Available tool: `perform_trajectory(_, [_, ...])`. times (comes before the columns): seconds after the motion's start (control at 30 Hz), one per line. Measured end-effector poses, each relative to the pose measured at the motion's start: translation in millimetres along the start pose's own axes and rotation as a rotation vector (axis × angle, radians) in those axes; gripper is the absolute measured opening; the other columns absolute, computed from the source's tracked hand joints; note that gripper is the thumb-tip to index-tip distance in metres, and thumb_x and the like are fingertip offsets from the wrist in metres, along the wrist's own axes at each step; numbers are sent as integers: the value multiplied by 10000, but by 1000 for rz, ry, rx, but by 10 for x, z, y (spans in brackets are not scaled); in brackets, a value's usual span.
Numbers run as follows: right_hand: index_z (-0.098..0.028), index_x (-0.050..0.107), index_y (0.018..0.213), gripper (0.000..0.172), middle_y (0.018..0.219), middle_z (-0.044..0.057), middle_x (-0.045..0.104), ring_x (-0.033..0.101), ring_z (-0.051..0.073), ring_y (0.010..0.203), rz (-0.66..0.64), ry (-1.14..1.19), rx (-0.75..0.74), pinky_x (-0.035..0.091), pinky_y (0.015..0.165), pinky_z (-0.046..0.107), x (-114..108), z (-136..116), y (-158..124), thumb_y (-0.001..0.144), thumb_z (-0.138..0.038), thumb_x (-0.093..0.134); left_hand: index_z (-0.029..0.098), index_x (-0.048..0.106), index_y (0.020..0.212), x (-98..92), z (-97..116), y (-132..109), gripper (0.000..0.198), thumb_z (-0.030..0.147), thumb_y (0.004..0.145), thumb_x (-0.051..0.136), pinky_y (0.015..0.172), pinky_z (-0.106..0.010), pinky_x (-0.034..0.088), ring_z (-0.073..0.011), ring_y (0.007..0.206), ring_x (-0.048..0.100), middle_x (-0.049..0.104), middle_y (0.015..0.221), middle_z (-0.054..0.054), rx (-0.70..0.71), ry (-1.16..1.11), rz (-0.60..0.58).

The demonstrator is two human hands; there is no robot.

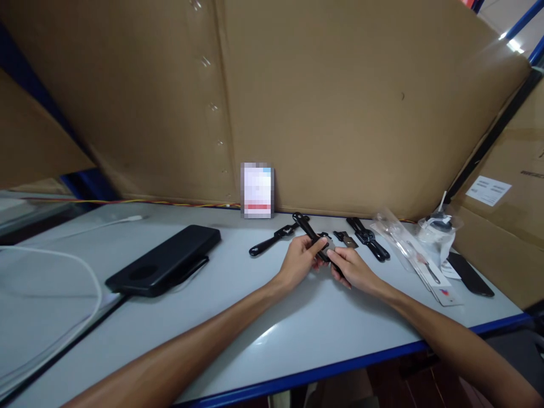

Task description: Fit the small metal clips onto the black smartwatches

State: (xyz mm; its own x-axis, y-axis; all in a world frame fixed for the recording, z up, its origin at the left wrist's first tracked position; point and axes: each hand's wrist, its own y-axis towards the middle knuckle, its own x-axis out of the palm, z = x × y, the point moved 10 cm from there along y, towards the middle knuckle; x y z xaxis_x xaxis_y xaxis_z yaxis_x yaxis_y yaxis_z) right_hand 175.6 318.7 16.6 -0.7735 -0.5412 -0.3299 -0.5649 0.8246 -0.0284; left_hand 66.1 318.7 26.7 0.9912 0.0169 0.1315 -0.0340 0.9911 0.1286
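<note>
Both hands grip a black spokeshave above the white table, one handle pointing up and left. My left hand is closed around its middle, thumb on top. My right hand is closed on its lower right end, thumb pressed near a grey metal blade. Fingers cover much of the tool's body. Behind my left hand lies another black spokeshave. Past my right hand are small metal plates, and farther right a pair of black spokeshaves lie close together.
A black power bank-like device and a white cable occupy the left. A blurred upright screen leans against cardboard. On the right are clear packaging, a plastic-wrapped container and a dark flat object.
</note>
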Motion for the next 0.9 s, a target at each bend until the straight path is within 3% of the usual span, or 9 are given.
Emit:
perform_trajectory(0.3, [-199,522,758,467,507,-70,492,352,67,324,2,27,-3,248,320,213,-4,55,30,960,-619,511,174,590,669,15,-31,20,408,524,745,785,427,-234,432,-136,472,557,603,536,-4,10,-21,-40])
perform_trajectory(0.5, [-198,525,691,501,501,-47,451,361,85,406,98,35,-40,241,375,223,-80,40,41,924,-641,537,176,574,678,60,-7,26,494,637,752,736,421,-244,437,-157,505,579,604,571,-26,-25,17,-84])
perform_trajectory(0.6, [-196,540,718,490,518,-53,429,328,82,416,192,92,-38,217,372,222,-231,-7,23,901,-651,555,169,611,767,-172,129,105,521,688,819,623,409,-226,379,-128,480,525,580,598,-13,62,95,42])
perform_trajectory(0.73, [-205,511,759,481,527,-78,405,259,67,392,296,217,-13,175,355,215,-509,-9,28,860,-669,584,181,635,818,-632,333,217,399,556,891,521,486,-236,367,-124,500,472,546,593,11,227,342,267])
perform_trajectory(0.8, [-206,500,760,482,519,-86,396,245,61,383,340,255,-26,162,353,211,-644,-4,47,842,-670,600,190,637,790,-719,364,274,316,455,893,498,571,-262,414,-160,586,534,581,627,-10,261,532,254])
perform_trajectory(0.9, [-208,490,754,478,510,-91,390,239,56,374,394,288,-33,149,351,208,-787,32,77,836,-665,606,208,695,857,-629,320,326,189,303,834,533,676,-294,434,-216,750,608,681,780,-47,287,865,70])
